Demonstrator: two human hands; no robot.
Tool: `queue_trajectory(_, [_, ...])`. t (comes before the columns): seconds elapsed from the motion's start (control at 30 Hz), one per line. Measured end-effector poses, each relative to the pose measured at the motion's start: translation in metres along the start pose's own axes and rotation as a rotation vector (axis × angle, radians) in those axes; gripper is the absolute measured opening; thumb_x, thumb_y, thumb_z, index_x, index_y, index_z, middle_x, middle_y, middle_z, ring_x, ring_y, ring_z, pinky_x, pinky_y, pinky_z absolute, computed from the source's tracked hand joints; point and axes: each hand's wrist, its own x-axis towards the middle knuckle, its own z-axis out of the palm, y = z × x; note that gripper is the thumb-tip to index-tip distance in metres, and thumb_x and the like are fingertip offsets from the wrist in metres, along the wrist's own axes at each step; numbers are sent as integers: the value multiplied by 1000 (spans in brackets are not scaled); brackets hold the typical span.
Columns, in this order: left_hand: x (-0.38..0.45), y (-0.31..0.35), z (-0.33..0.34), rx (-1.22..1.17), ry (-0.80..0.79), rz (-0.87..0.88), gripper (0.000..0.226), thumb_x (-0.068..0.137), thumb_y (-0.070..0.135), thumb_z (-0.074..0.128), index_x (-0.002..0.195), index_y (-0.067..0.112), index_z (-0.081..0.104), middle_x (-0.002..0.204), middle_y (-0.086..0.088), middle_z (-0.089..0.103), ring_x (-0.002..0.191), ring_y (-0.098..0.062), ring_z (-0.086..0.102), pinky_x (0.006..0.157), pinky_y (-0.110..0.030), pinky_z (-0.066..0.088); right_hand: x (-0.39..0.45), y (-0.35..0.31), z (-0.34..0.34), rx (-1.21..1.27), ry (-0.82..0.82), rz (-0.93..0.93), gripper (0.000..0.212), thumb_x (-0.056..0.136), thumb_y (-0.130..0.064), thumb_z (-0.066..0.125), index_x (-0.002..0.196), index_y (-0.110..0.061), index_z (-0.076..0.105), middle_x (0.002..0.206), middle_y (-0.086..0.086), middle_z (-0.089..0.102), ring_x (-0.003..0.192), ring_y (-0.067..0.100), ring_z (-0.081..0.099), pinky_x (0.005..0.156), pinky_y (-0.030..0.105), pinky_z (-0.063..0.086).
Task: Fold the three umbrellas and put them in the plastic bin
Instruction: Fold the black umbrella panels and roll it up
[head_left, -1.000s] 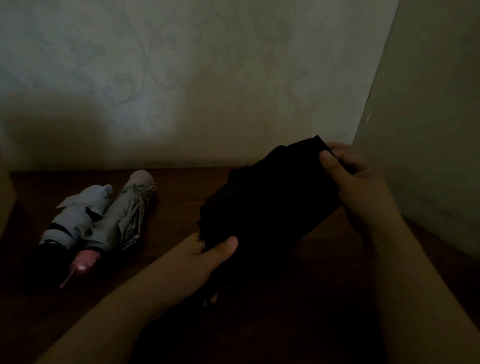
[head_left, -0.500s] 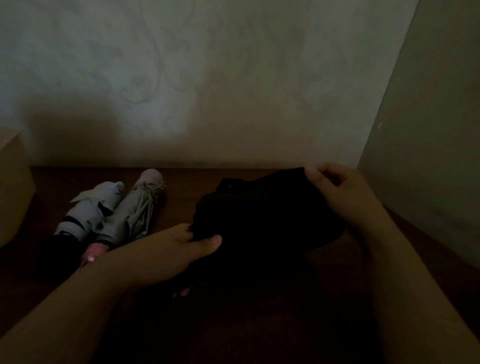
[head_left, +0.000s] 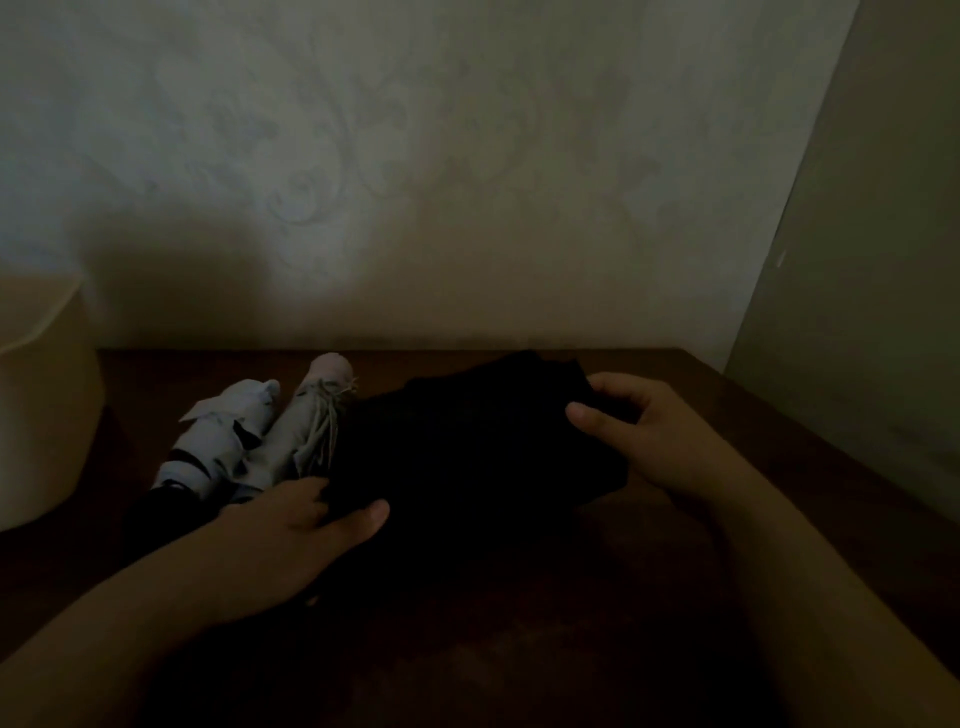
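The black umbrella (head_left: 467, 447) lies on the table (head_left: 779, 467) at centre. The left hand (head_left: 291, 540) grips its near end at 8 o'clock, and the right hand (head_left: 644, 431) pinches the far end at 3 o'clock, likely to keep the cloth bunched. Two folded umbrellas (head_left: 249, 436) wait at 9 o'clock beside the bin (head_left: 41, 405).

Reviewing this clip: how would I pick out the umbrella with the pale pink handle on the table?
Start at the cream plastic bin at the table's left edge. Two folded umbrellas lie right of it; the pink-handled umbrella is the right one, beside the black umbrella. Unlike the pale blue umbrella, it is grey with a loose tie strap.
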Motion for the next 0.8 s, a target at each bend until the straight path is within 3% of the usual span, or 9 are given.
queue_trajectory(0.03, [-1, -2, 0, 43, -9, 3, 91, 35, 99, 34, 77, 23, 60, 52, 5, 55, 47, -6, 53, 62, -27, 43, 1, 1, 2, -5, -16, -19, 10, 88, -12, 60, 94, -15, 67, 91, -3, 71, 89, 13, 68, 79, 29, 54])
queue_trajectory(0.13, [-2, -2, 2, 153, -14, 35, 51, 60, 78, 31, 71, 35, 56, 48, 13, 50, 46, -1, 49, 63, -23, 37, 2, 4, 10, -4, -40, -43, 13, 85, -8, 63, 85, -20, 67, 82, -10, 70, 84, 6, 67, 76, 24, 52])
queue_trajectory(0.2, [-2, -1, 4, 164, -26, 36, 39, 69, 66, 33, 72, 32, 53, 48, 13, 48, 46, -2, 47, 59, -20, 37, 2, 6, 14, 48, -4, -33, 18, 84, -7, 64, 82, -25, 67, 82, -13, 70, 83, 4, 67, 76, 24, 54])
queue_trajectory(0.33, [0, -1, 6, 187, -1, 45, 30, 81, 57, 35, 72, 32, 49, 49, 16, 53, 46, -1, 49, 55, -15, 37, 2, 7, 13, 216, 76, -28, 33, 75, -5, 66, 102, -22, 59, 81, -9, 67, 79, 3, 67, 74, 21, 55])
queue_trajectory(0.4, [-1, -1, 6, 200, 7, 50, 24, 86, 55, 37, 81, 37, 51, 63, 19, 62, 57, 0, 57, 59, -16, 43, 2, 7, 10, 290, 56, 22, 43, 66, -12, 68, 106, -18, 56, 81, -2, 69, 79, 10, 68, 74, 24, 55])
queue_trajectory(0.5, [-4, 2, 5, 188, -32, 24, 47, 77, 64, 35, 106, 33, 57, 102, -6, 68, 90, -24, 65, 85, -38, 52, -4, 3, -1, 188, -101, 107, 33, 65, -17, 66, 98, -13, 62, 85, -4, 72, 84, 10, 69, 75, 21, 55])
queue_trajectory(0.6, [-7, 6, 6, 210, -36, 28, 45, 74, 64, 34, 101, 35, 56, 95, -9, 67, 81, -26, 64, 79, -35, 51, -11, -1, -11, 88, -268, 172, 21, 70, -15, 62, 90, -13, 68, 86, -7, 74, 85, 5, 69, 71, 14, 53])
queue_trajectory(0.7, [-5, 3, 4, 173, -12, 19, 49, 68, 67, 35, 102, 39, 55, 90, 1, 69, 78, -19, 66, 77, -34, 54, -9, 1, -5, -40, -150, 21, 13, 84, -14, 56, 86, -14, 69, 79, -9, 73, 79, 0, 66, 71, 13, 50])
queue_trajectory(0.8, [-6, 3, 4, 108, 32, 17, 48, 66, 65, 37, 100, 37, 56, 71, 9, 68, 61, -7, 63, 66, -27, 51, -4, 5, 14, -214, 102, -158, 19, 94, -15, 51, 97, -7, 68, 89, 5, 71, 79, 8, 65, 67, 24, 49])
